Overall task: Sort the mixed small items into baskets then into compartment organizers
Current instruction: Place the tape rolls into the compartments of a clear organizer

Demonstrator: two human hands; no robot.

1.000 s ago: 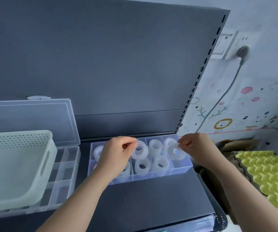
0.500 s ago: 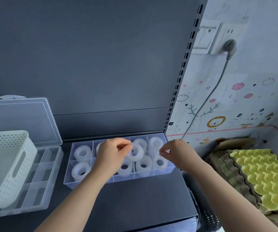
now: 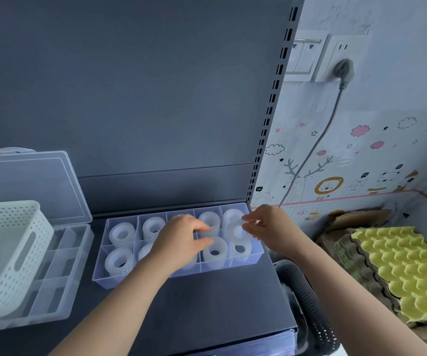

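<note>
You're pinching a clear tape roll (image 3: 236, 231) w/ right hand (image 3: 271, 227), fingers (image 3: 252, 218) clamped on its rim, just above the organizer's (image 3: 215, 267) far-right slots, both already holding rolls. Left hand (image 3: 179, 242) is curling over the middle slots; can't tell if it's gripping anything. I'd be lowering the roll flat, slowly, not bumping neighbours.

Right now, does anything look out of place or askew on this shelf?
Yes. The white basket sits tilted on the open compartment box at the left, covering part of it. In the clear organizer the rolls sit orderly, but the right hand pinches one tape roll above the right-end cells, which each already hold one.
</note>
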